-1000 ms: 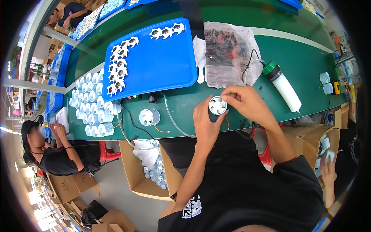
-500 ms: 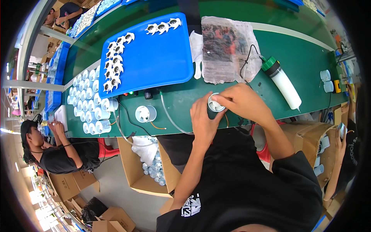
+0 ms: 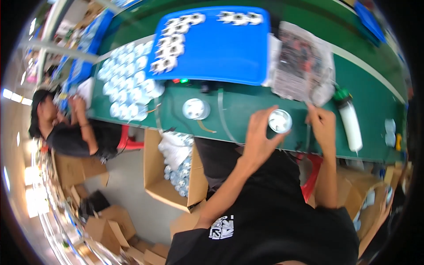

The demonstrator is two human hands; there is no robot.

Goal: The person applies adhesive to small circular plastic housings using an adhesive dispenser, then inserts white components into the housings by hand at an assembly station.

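Observation:
My left hand [image 3: 259,139] is wrapped round a small pale cup-shaped housing [image 3: 280,121] with a white bladed impeller inside, its open end facing up. Just to the right, my right hand [image 3: 323,126] has its fingers closed on a thin grey rod-like thing [image 3: 308,134], too blurred to name. A second housing with an impeller [image 3: 195,109] stands on the green table to the left, with an orange-brown wire trailing from it.
A blue tray [image 3: 221,53] with several white impellers lies at the back. Several pale cups [image 3: 128,88] stand left of it. A printed sheet [image 3: 298,62] and a white cartridge with green cap [image 3: 350,126] lie right. An open carton [image 3: 198,187] stands below the table; a person [image 3: 66,128] sits left.
My right hand has left the housing's top and moved right, closing on a thin rod. My left hand still grips the housing. The whole view has shifted and blurred.

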